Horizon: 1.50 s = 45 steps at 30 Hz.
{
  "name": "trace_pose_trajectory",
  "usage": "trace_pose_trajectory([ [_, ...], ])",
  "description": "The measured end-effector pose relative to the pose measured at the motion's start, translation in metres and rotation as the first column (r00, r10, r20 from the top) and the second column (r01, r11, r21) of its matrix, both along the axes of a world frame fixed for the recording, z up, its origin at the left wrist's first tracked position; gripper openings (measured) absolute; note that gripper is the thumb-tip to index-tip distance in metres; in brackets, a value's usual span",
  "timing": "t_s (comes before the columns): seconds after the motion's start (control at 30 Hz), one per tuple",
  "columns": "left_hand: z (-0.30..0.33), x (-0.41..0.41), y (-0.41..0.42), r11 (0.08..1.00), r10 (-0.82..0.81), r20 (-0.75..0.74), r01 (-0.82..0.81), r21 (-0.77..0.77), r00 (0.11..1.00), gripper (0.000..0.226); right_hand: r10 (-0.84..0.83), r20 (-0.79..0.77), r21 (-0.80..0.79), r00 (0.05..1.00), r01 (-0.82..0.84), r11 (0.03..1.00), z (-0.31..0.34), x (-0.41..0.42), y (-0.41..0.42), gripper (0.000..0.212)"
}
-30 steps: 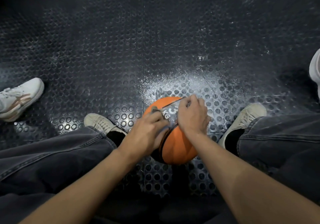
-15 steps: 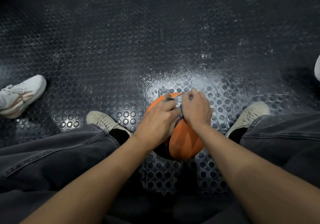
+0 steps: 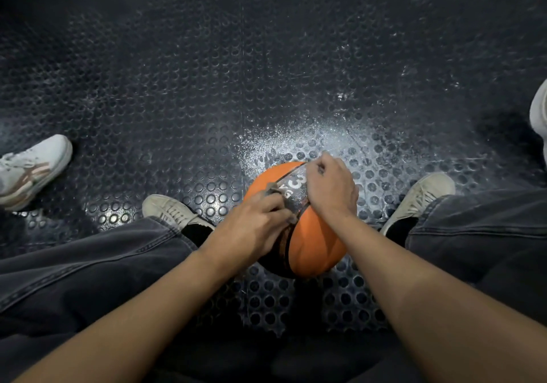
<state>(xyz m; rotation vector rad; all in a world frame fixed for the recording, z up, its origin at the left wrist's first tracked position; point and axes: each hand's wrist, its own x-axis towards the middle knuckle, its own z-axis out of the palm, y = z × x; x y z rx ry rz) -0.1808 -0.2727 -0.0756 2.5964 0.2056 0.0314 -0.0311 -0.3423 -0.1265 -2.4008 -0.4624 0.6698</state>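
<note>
Pinching a strip across the ball, left hand and right hand, fingers curled

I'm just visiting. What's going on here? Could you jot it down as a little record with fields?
Setting: black studded floor
Main thing: orange ball marked 3 KG, on the floor between the person's beige shoes
Left hand: pinches one end of a clear strip stretched over the ball's top
Right hand: pinches the strip's other end
Nearby: white trainer at far left
</note>
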Motion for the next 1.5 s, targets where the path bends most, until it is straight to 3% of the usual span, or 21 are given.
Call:
trace_pose_trajectory([
  [0.07,-0.003,0.004,0.012,0.991,0.135,0.015,-0.135,-0.006,0.991,0.019,-0.001,0.006,0.003,1.000,0.001,1.000,0.001,-0.002,0.003,0.021],
  [0.17,-0.006,0.015,0.004,0.859,0.512,0.048,-0.511,-0.030,0.858,0.015,-0.037,0.005,-0.014,0.999,0.037,0.999,0.004,-0.009,0.005,0.022],
  [0.2,-0.005,0.015,-0.005,0.850,0.527,0.046,-0.527,-0.031,0.848,0.015,-0.047,0.005,-0.024,0.999,0.047,0.999,0.005,-0.009,0.005,0.025],
  [0.3,0.002,0.008,-0.014,0.931,0.363,-0.016,-0.363,-0.043,0.932,0.016,-0.058,0.013,-0.038,0.998,0.058,0.998,0.005,-0.008,0.002,0.030],
  [0.43,-0.005,0.024,0.018,0.799,0.601,-0.031,-0.602,0.001,0.798,0.015,-0.064,0.033,-0.020,0.997,0.065,0.998,0.000,-0.018,0.003,0.025],
  [0.47,-0.003,0.024,0.015,0.807,0.591,-0.031,-0.591,0.008,0.806,0.016,-0.078,0.046,-0.024,0.996,0.079,0.997,0.000,-0.021,0.004,0.025],
  [0.6,0.008,0.006,-0.006,0.964,0.259,-0.056,-0.261,-0.049,0.964,0.016,-0.073,0.052,-0.025,0.996,0.075,0.997,0.000,-0.019,0.001,0.023],
  [0.77,-0.005,0.018,0.021,0.811,0.584,-0.049,-0.585,0.015,0.810,0.016,-0.048,0.097,-0.022,0.994,0.050,0.999,0.002,-0.031,0.005,0.024],
  [0.9,0.007,0.002,-0.021,0.960,0.271,-0.027,-0.272,-0.062,0.962,0.026,-0.054,0.079,-0.044,0.995,0.058,0.997,0.004,-0.025,0.007,0.027],
  [0.97,0.004,0.003,-0.005,0.934,0.352,-0.027,-0.354,-0.058,0.935,0.021,-0.036,0.080,-0.034,0.996,0.038,0.999,0.002,-0.027,0.006,0.024],
  [1.07,-0.003,0.013,0.009,0.815,0.580,-0.010,-0.580,0.002,0.815,0.015,-0.065,0.080,-0.045,0.995,0.069,0.997,0.004,-0.032,0.009,0.025],
  [1.13,-0.001,0.014,-0.007,0.848,0.530,-0.015,-0.529,0.012,0.848,0.017,-0.092,0.074,-0.060,0.993,0.097,0.994,0.006,-0.031,0.011,0.028],
  [1.2,0.004,0.005,-0.022,0.927,0.370,-0.049,-0.372,-0.043,0.928,0.020,-0.091,0.066,-0.054,0.994,0.094,0.994,0.005,-0.028,0.009,0.029],
  [1.27,0.004,0.004,-0.009,0.935,0.349,-0.052,-0.352,-0.049,0.936,0.019,-0.066,0.075,-0.046,0.995,0.069,0.997,0.003,-0.028,0.006,0.028],
  [1.4,-0.003,0.015,0.011,0.764,0.645,-0.017,-0.644,0.030,0.764,0.016,-0.080,0.091,-0.060,0.993,0.085,0.995,0.004,-0.035,0.011,0.029],
  [1.43,-0.002,0.013,0.004,0.787,0.617,-0.004,-0.616,0.030,0.787,0.016,-0.085,0.092,-0.066,0.992,0.091,0.994,0.004,-0.035,0.012,0.029],
  [1.5,0.004,0.004,-0.015,0.914,0.404,-0.023,-0.405,-0.016,0.914,0.019,-0.088,0.083,-0.071,0.993,0.094,0.993,0.002,-0.031,0.008,0.029],
])
